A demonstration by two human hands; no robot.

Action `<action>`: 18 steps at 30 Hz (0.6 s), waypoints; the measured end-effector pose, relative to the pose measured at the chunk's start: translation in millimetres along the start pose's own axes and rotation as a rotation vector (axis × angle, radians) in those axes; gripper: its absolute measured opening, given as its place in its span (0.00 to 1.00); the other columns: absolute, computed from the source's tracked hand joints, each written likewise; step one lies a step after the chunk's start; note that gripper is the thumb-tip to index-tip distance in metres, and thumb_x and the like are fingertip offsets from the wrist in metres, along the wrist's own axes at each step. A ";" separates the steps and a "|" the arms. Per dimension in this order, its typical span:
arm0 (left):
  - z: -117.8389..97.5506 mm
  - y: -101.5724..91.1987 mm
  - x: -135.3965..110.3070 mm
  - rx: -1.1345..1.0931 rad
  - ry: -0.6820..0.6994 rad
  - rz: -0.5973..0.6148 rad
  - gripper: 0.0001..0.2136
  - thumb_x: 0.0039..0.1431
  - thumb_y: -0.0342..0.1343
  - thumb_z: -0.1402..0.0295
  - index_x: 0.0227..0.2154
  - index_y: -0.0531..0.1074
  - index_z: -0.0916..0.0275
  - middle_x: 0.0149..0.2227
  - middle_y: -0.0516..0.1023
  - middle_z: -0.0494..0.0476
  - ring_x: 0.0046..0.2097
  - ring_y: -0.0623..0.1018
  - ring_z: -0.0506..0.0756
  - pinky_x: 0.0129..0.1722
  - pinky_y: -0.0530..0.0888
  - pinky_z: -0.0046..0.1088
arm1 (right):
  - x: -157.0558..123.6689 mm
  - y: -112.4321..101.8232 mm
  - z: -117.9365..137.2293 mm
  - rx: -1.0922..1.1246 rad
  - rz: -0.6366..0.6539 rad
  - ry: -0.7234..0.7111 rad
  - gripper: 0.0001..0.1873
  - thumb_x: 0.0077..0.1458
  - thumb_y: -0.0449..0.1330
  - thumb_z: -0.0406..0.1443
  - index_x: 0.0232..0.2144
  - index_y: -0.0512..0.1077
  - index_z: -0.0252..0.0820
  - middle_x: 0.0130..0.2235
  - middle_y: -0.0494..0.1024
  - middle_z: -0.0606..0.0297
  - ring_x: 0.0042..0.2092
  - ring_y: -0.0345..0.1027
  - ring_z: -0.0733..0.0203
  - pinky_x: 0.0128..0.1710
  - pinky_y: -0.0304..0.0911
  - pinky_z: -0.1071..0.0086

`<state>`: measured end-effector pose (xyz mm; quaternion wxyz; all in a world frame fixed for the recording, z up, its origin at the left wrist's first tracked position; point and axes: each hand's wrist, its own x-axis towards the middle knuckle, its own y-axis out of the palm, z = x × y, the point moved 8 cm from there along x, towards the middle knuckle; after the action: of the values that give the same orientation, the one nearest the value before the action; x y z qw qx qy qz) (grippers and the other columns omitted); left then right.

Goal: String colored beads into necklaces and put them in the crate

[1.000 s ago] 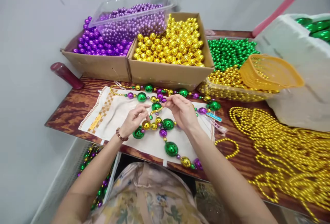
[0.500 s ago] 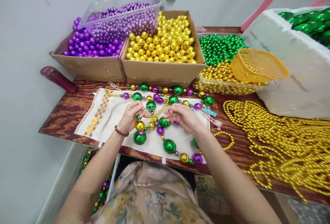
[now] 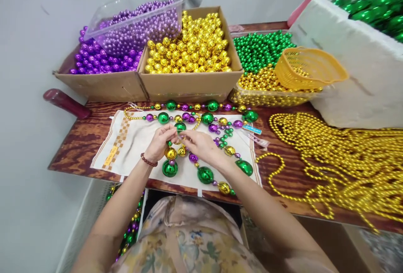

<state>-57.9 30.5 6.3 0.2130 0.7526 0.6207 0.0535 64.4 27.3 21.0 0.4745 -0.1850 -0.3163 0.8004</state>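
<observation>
A bead necklace (image 3: pixel 206 118) of green, gold and purple balls lies looped on a white cloth (image 3: pixel 132 139) on the wooden table. My left hand (image 3: pixel 160 143), with a brown bead bracelet on the wrist, pinches the necklace near a gold ball (image 3: pixel 171 153). My right hand (image 3: pixel 203 146) meets it from the right, fingers pinched on the same stretch of the strand. Large green balls (image 3: pixel 205 175) of the necklace hang toward the table's near edge.
Cardboard boxes of purple beads (image 3: pixel 94 59) and gold beads (image 3: pixel 185 50) stand behind, with a clear tub of lilac beads (image 3: pixel 138 25) on top. Green and gold beads fill a tray (image 3: pixel 264 55) holding a yellow basket (image 3: pixel 310 69). Gold strands (image 3: pixel 340 159) pile at right beside a foam box (image 3: pixel 346 55).
My right hand has moved left to meet my left hand at the strand. The camera view has shifted, and the necklace's lower loops have shifted on the cloth.
</observation>
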 end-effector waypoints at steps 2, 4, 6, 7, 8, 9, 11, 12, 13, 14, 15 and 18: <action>-5.6 -8.0 -2.1 0.000 0.035 -0.049 0.16 0.51 0.67 0.61 0.22 0.65 0.63 0.20 0.63 0.46 0.24 0.63 0.46 0.33 0.68 0.26 | -0.1 -2.5 0.1 0.004 0.001 -0.032 0.12 0.65 0.54 0.37 0.37 0.77 0.42 0.37 0.80 0.62 0.39 0.71 0.58 0.38 0.59 0.67; -10.8 -14.9 -4.8 -0.009 0.067 -0.087 0.16 0.51 0.67 0.62 0.23 0.65 0.63 0.20 0.63 0.45 0.24 0.63 0.46 0.34 0.69 0.27 | -3.2 -10.9 -3.6 0.070 -0.002 -0.057 0.14 0.65 0.54 0.39 0.31 0.75 0.42 0.31 0.77 0.65 0.34 0.69 0.61 0.35 0.57 0.69; -13.2 -17.2 -6.7 -0.022 0.081 -0.096 0.15 0.51 0.66 0.63 0.23 0.65 0.63 0.19 0.62 0.45 0.23 0.63 0.45 0.34 0.69 0.27 | -5.3 -20.0 -6.9 0.133 -0.023 -0.073 0.15 0.65 0.53 0.40 0.29 0.72 0.42 0.27 0.73 0.67 0.30 0.65 0.63 0.32 0.56 0.70; -13.1 -16.3 -7.1 -0.027 0.078 -0.090 0.15 0.51 0.66 0.63 0.23 0.65 0.63 0.20 0.62 0.45 0.23 0.62 0.45 0.33 0.69 0.27 | -4.9 -23.3 -6.5 0.151 -0.046 -0.089 0.15 0.66 0.52 0.40 0.28 0.71 0.42 0.27 0.72 0.67 0.31 0.65 0.63 0.33 0.57 0.70; -12.2 -14.3 -7.2 -0.030 0.073 -0.079 0.15 0.51 0.66 0.63 0.23 0.65 0.63 0.20 0.63 0.45 0.23 0.62 0.45 0.33 0.68 0.26 | -3.4 -24.6 -4.4 0.163 -0.072 -0.117 0.14 0.65 0.52 0.39 0.29 0.70 0.41 0.30 0.73 0.65 0.34 0.66 0.62 0.35 0.59 0.69; -11.0 -11.6 -7.1 -0.030 0.066 -0.065 0.15 0.52 0.66 0.63 0.23 0.65 0.63 0.20 0.63 0.45 0.23 0.62 0.45 0.32 0.68 0.26 | -0.9 -23.3 -1.0 0.173 -0.090 -0.151 0.12 0.64 0.53 0.39 0.31 0.71 0.41 0.35 0.75 0.63 0.38 0.68 0.60 0.39 0.61 0.68; -8.3 -6.9 -6.4 -0.014 0.057 -0.041 0.16 0.52 0.66 0.62 0.22 0.65 0.64 0.21 0.64 0.46 0.23 0.62 0.45 0.30 0.66 0.25 | 6.8 -13.5 5.1 0.193 -0.090 -0.194 0.09 0.62 0.55 0.38 0.38 0.73 0.41 0.44 0.77 0.58 0.44 0.69 0.58 0.45 0.63 0.65; -7.2 -6.0 -6.1 0.001 0.054 -0.037 0.16 0.52 0.66 0.61 0.22 0.66 0.64 0.21 0.65 0.47 0.23 0.62 0.45 0.29 0.65 0.25 | 11.3 -6.1 6.4 0.196 -0.067 -0.193 0.10 0.61 0.56 0.37 0.41 0.74 0.41 0.45 0.77 0.58 0.45 0.70 0.57 0.45 0.63 0.65; -6.5 -6.3 -6.0 0.014 0.053 -0.039 0.16 0.52 0.66 0.61 0.22 0.66 0.64 0.21 0.65 0.47 0.23 0.62 0.45 0.29 0.64 0.25 | 15.3 1.1 6.4 0.188 -0.036 -0.180 0.10 0.61 0.56 0.37 0.42 0.75 0.41 0.43 0.78 0.58 0.43 0.70 0.58 0.44 0.63 0.65; -6.2 -7.6 -6.2 0.023 0.055 -0.044 0.15 0.53 0.66 0.61 0.23 0.67 0.64 0.21 0.66 0.47 0.23 0.63 0.45 0.29 0.64 0.25 | 18.1 6.4 5.4 0.169 -0.009 -0.159 0.10 0.61 0.56 0.36 0.40 0.76 0.41 0.39 0.79 0.60 0.39 0.70 0.59 0.41 0.63 0.66; -6.2 -9.5 -6.6 0.025 0.055 -0.048 0.15 0.53 0.66 0.61 0.23 0.67 0.64 0.21 0.66 0.47 0.23 0.63 0.45 0.29 0.64 0.25 | 19.3 8.9 3.8 0.152 0.010 -0.138 0.10 0.62 0.55 0.36 0.36 0.76 0.40 0.35 0.78 0.62 0.36 0.69 0.60 0.39 0.62 0.68; -7.6 -15.5 -9.8 -0.008 0.060 -0.056 0.15 0.53 0.66 0.61 0.23 0.68 0.64 0.20 0.64 0.46 0.24 0.66 0.47 0.31 0.66 0.25 | 13.1 2.7 1.5 0.218 0.051 -0.117 0.14 0.64 0.55 0.38 0.28 0.75 0.40 0.28 0.74 0.66 0.32 0.66 0.62 0.35 0.59 0.69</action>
<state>-76.8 25.2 9.0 0.1984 0.7322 0.6474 0.0725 55.5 37.3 20.3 0.4519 -0.0932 -0.2500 0.8512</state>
